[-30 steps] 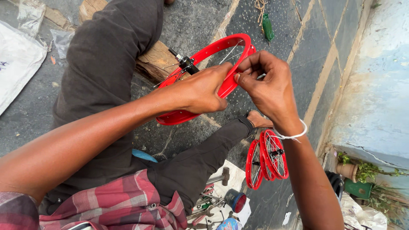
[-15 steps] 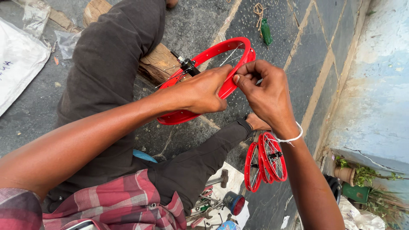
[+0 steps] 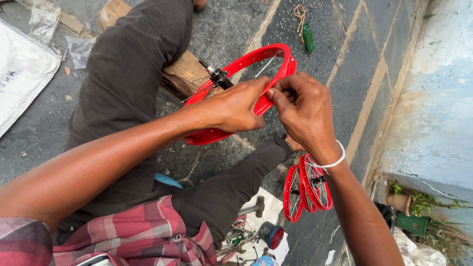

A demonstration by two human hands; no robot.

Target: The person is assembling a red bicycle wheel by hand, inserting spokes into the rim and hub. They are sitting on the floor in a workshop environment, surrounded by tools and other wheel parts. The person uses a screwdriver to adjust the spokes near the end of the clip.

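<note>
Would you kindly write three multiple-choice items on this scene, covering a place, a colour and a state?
1. Where are the finished wheels?
A. on the ground below the right wrist
B. on the white sheet
C. on the wall ledge

2. What colour is the rim being worked on?
A. blue
B. red
C. silver

3. How is the rim held?
A. lying untouched
B. by one hand only
C. both hands at its edge

Answers: 1 A, they stand below the right hand. 2 B, the rim is bright red. 3 C, the left hand grasps it and the right pinches beside it.
</note>
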